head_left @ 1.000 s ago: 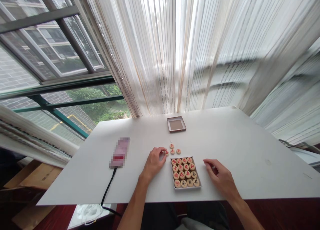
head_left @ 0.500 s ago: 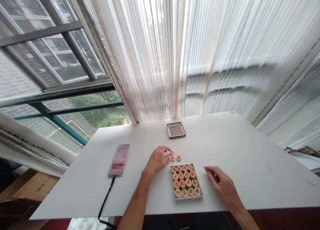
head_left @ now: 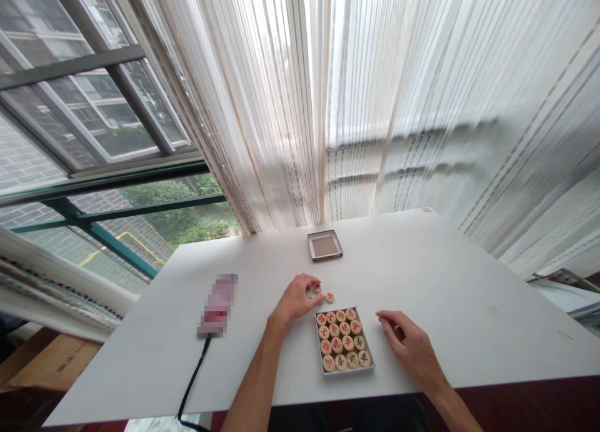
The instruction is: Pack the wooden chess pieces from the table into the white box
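Note:
An open box [head_left: 349, 372] near the front edge is filled with round wooden pieces in rows, most with red characters and several with black ones. Just behind its left corner, my left hand [head_left: 300, 296] curls its fingers around a small group of loose pieces [head_left: 317, 288], partly hidden under the hand. One loose piece [head_left: 330, 297] lies beside the thumb tip. To the right of the box, my right hand [head_left: 404, 338] rests on the table with thumb and index finger pressed together; whether anything is between them is too small to tell.
The white table [head_left: 445, 282] carries a shallow box lid [head_left: 325, 246] toward the back. On the left lies a blurred pinkish device [head_left: 218, 304] with a black cable [head_left: 191, 382] running off the front edge. Curtains and a window stand behind.
My left hand's thumb has moved right and closed in around the loose pieces, covering more of them. The view has shifted slightly; my right hand stays beside the box.

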Available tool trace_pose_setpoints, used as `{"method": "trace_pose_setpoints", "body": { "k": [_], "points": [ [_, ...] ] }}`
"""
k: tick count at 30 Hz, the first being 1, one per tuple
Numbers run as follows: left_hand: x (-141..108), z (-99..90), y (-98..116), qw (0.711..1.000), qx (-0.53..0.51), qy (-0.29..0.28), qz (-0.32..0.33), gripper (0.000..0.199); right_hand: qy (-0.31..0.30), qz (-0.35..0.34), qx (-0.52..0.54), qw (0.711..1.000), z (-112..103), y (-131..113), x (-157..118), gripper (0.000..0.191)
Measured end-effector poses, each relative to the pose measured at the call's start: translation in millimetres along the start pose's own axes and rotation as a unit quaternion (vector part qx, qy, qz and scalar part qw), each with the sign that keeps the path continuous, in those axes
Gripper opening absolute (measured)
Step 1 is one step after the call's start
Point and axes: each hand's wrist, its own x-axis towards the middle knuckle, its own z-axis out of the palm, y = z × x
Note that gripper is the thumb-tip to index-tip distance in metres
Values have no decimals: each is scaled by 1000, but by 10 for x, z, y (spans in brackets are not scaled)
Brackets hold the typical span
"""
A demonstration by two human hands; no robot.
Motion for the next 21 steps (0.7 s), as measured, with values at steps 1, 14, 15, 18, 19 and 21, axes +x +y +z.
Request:
{"method": "trace_pose_setpoints", "body": {
  "k": [1,14,15,18,19,21],
  "points": [
    [5,4,-9,1000,-2,1,-2,30,-1,0,2,1000,1,2,-5,25],
    [75,-1,-104,999,-26,33,-29,21,-134,-73,34,988,229,-233,876,27],
    [76,0,-104,999,-29,35,-29,20,-146,-84,32,985,312,-254,988,26],
    [62,2,-107,998,-34,43,-29,18,-177,-119,24,977,533,-285,1211,22],
    [53,5,-109,998,-36,46,-30,18,-185,-129,22,974,580,-286,1248,20],
    [35,15,-116,997,-40,53,-29,19,-194,-142,17,970,623,-279,1278,18]
  ]
}}
